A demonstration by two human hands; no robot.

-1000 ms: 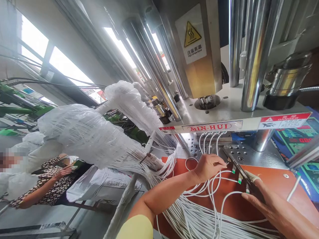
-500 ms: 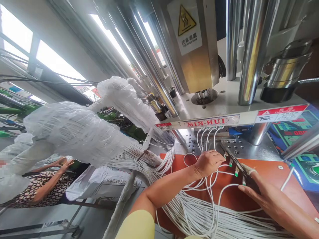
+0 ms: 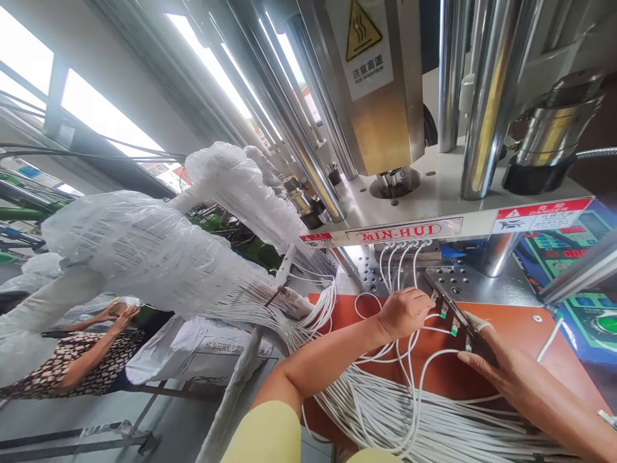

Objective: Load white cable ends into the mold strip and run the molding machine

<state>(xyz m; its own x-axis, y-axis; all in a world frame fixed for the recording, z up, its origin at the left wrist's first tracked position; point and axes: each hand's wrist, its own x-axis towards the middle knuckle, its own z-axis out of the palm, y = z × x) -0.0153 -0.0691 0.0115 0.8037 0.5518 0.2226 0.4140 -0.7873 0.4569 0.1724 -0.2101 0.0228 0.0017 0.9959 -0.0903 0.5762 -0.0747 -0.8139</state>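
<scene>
Dark, long metal bar [image 3: 461,319]: steady it, right hand's [image 3: 506,373] fingers clamped on. Left hand [image 3: 407,313], fingers together: align small green-ended connectors [image 3: 454,330] squarely.

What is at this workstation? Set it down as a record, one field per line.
Right hand: gripping long dark metal bar
Left hand: fingers bunched near the bar's far end; contents hidden
Wiring: thin white cables, some with green ends at the bar
Surface: flat reddish-brown sheet beneath the cables
Machine: grey metal press with chrome columns
Label: yellow triangular high-temperature warning
Background: another person in patterned top
</scene>
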